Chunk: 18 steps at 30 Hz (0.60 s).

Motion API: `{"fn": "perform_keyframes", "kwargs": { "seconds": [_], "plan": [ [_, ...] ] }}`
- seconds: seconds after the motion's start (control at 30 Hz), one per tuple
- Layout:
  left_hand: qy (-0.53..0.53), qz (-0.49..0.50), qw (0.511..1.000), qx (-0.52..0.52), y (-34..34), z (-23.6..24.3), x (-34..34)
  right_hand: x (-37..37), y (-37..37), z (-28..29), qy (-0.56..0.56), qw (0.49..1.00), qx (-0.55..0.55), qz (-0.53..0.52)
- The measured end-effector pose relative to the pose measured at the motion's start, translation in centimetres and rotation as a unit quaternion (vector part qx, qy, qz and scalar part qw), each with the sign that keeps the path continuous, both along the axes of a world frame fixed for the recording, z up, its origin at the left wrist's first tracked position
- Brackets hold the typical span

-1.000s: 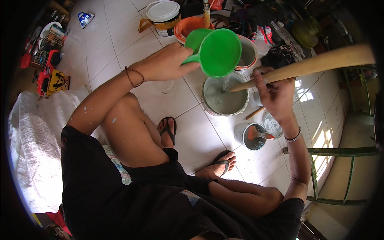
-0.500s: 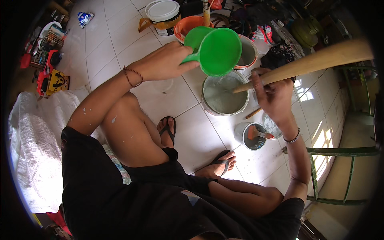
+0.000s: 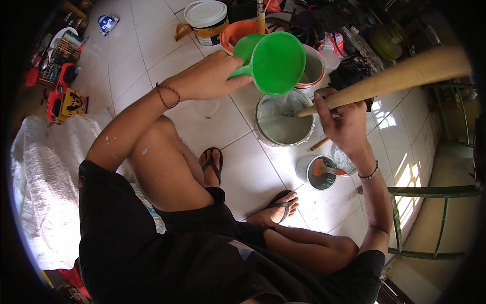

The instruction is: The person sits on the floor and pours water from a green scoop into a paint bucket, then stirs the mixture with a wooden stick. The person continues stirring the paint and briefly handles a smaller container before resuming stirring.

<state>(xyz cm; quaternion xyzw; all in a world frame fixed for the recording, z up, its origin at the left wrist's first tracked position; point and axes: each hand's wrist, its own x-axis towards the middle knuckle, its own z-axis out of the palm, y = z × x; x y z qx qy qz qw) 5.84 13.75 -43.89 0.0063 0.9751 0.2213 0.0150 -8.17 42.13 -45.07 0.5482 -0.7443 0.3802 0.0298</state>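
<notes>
My left hand (image 3: 212,76) is closed round the handle of a green dipper (image 3: 278,63), tilted over a bucket of grey, thick liquid (image 3: 276,126). My right hand (image 3: 339,121) grips a long pale wooden stick (image 3: 385,76), whose lower end dips into that liquid, with some disturbance around it. Below the bucket stands a small pot (image 3: 316,177) with a red-and-silver brush (image 3: 326,168) in it. A pale container (image 3: 344,157) is partly hidden behind my right hand, beside a thin stick (image 3: 320,143).
Behind are an orange bucket (image 3: 233,34), a white-lidded tub (image 3: 205,14), a grey bucket (image 3: 314,66) and clutter. White sacking (image 3: 45,187) lies left, near assorted items (image 3: 61,93). A green metal frame (image 3: 430,191) is at right. My sandalled feet rest on tiles (image 3: 228,121).
The stick and my right hand have shifted slightly, its dipped end moving right within the bucket. The dipper has risen very slightly; the pale stream seen earlier below it is less distinct.
</notes>
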Motion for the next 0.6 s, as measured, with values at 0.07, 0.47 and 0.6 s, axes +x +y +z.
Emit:
{"fn": "perform_keyframes", "kwargs": {
  "seconds": [0.07, 0.47, 0.6],
  "plan": [
    [-0.034, 0.033, 0.998, 0.052, 0.2, 0.5, 0.0, 0.4, 0.2, 0.6, -0.026, 0.999, 0.019, -0.005],
    [-0.068, 0.166, 0.946, 0.271, -0.1, 1.4, 0.4, -0.9, 0.3, 0.1, -0.001, 0.999, 0.007, -0.045],
    [-0.046, 0.199, 0.932, 0.298, -0.3, 2.2, 0.5, 0.1, 0.1, 0.6, -0.129, 0.990, 0.031, -0.037]
  ]
}}
